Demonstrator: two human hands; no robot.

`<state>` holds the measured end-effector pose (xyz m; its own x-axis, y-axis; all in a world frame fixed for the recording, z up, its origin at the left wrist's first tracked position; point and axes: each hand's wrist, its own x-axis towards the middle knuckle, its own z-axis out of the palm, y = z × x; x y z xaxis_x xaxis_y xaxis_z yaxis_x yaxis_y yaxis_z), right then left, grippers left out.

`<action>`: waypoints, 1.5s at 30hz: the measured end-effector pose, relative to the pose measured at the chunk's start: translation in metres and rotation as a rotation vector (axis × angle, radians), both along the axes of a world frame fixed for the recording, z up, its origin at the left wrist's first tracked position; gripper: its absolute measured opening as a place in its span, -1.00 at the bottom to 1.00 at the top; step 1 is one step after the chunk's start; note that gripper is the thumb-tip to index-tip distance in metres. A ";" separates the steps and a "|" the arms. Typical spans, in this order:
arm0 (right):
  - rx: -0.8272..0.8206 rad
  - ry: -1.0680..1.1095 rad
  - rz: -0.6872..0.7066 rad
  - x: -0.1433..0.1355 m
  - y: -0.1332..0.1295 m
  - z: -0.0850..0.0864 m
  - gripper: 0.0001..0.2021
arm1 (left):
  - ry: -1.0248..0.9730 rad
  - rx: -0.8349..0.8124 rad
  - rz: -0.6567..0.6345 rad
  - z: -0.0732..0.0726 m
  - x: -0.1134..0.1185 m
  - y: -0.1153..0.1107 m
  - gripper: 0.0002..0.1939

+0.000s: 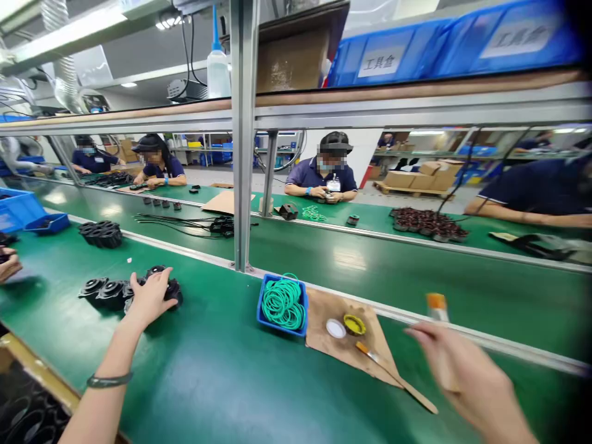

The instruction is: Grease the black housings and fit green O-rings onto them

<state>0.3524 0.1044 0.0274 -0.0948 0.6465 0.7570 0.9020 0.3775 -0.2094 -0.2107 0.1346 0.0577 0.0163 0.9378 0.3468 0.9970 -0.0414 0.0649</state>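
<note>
My left hand [150, 295] reaches over a group of black plastic housings [111, 292] on the green bench, its fingers and thumb around one at the group's right end. The hand hides part of that housing. On the right, my right hand [467, 370] grips a flat paintbrush [437, 307] by its pale handle, with the orange bristles pointing up. Below and left of it, a second brush [370, 353] lies across a stained cardboard sheet [324, 308]. A small yellow pot [354, 324] and a white lid [335, 328] rest on that cardboard.
A blue tray [259, 311] holds green rings [283, 302]. More black housings [100, 234] stand farther left. A metal post [243, 142] rises behind the tray under a shelf. Another person's hand [9, 264] shows at the left edge; co-workers sit across the bench.
</note>
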 end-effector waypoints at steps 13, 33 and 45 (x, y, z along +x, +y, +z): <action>-0.233 -0.086 0.464 -0.183 0.066 0.008 -0.83 | -0.586 -0.378 -0.516 -0.035 0.182 -0.105 -0.03; -0.929 0.433 0.690 -0.186 -0.029 0.020 -0.79 | -0.986 -0.037 -0.523 -0.088 0.180 -0.127 -0.24; -0.545 0.123 0.788 -0.165 -0.059 0.009 -0.58 | -0.562 0.239 -0.604 -0.077 0.173 -0.125 -0.41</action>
